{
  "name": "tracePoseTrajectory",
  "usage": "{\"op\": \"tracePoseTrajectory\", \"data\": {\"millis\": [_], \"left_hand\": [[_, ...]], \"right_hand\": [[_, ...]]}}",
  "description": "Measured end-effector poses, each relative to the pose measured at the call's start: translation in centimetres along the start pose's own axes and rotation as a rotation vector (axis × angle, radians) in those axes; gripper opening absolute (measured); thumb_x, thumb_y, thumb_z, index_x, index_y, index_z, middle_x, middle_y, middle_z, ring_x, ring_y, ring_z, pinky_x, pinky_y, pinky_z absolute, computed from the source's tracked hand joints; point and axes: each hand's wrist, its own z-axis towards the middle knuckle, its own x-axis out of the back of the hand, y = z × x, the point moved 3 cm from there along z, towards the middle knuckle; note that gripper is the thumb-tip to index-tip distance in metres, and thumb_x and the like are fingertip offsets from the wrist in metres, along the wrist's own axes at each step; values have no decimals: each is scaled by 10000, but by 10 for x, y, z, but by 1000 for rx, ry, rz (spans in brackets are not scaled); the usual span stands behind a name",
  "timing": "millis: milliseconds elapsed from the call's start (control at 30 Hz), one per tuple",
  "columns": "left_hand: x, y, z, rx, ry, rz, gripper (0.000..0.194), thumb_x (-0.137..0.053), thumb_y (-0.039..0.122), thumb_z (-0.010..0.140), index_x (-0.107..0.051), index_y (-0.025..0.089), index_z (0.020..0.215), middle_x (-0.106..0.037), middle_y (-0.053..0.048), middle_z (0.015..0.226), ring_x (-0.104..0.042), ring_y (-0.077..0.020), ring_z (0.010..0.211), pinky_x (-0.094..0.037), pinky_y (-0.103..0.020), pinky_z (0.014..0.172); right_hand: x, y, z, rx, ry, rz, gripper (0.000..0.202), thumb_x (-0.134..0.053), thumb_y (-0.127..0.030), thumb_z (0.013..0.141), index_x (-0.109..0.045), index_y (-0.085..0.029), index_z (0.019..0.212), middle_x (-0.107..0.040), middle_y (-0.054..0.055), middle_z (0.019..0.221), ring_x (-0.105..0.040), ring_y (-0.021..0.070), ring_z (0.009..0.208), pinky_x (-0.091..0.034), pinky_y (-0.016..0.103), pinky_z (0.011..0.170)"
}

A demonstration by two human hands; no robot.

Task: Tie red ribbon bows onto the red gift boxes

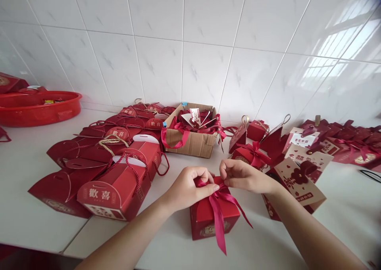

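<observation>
A small red gift box (202, 218) stands upright near the table's front edge, with a crimson ribbon (218, 218) on its top and two tails hanging over the front and right side. My left hand (193, 186) is at the box's top left, its thumb and fingers closed on a loop of the ribbon. At the top right, my right hand (245, 175) pinches the ribbon between thumb and fingers, close to the knot. The fingertips of both hands are a short way apart. The knot itself is partly hidden by the fingers.
Many red boxes (119, 182) with cords crowd the left of the table (166, 238). Behind is a cardboard box (190, 143) of ribbons and cards. More boxes and open bags (300, 179) stand right. A red basin (41, 111) sits far left, by the tiled wall.
</observation>
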Motion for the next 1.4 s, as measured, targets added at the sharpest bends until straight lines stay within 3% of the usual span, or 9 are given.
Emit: {"op": "tracePoseTrajectory", "data": {"millis": [200,433,700,933,1067,1200,1400], "left_hand": [[1,-3,1,9,-12,-50,451,-685,266,722,-260,217,579,-586,-10,635,-611,-258,1045,-462,-312,841],[0,0,-1,-22,-66,-10,455,-681,294,729,-255,218,591,-590,-14,681,-622,-247,988,-462,-326,826],[6,5,-1,-82,-103,-13,375,-672,355,764,-408,182,561,-648,-53,909,-600,-187,887,-420,-309,844],[10,8,-5,-1,-260,-47,287,-680,304,742,-461,174,609,-589,-30,1016,-537,-138,794,-407,-274,770],[11,4,-2,59,-216,-64,295,-663,378,764,-536,163,607,-579,-42,986,-543,-147,803,-408,-277,756],[11,-2,0,138,-229,-183,358,-643,429,783,-559,150,576,-583,-58,980,-568,-173,861,-410,-283,774],[14,-3,0,136,-209,-239,376,-653,399,776,-483,161,539,-575,-32,882,-556,-182,902,-392,-284,799]], "right_hand": [[3,-1,-2,21,43,-85,163,-589,-165,808,-434,-181,760,-405,-63,633,-328,73,558,-264,217,519],[4,-6,-5,-9,55,-230,144,-544,-70,760,-459,-174,710,-432,-48,643,-351,78,571,-286,218,526],[7,-7,-6,-50,-20,-90,96,-609,-199,814,-522,-160,816,-490,-29,699,-410,79,593,-320,217,541],[1,-11,-10,-53,-44,-93,63,-587,-205,851,-536,-169,841,-517,-8,756,-465,92,640,-375,229,576],[-6,-16,-11,-125,-121,-150,132,-589,-288,865,-543,-171,902,-547,11,804,-499,117,708,-418,256,639],[-7,-14,-10,-154,-49,-225,241,-588,-401,864,-545,-167,901,-536,-1,752,-478,108,664,-393,240,591],[-6,-8,-9,-204,-2,-155,229,-640,-377,830,-542,-170,822,-548,-17,675,-454,92,592,-342,226,529]]}}
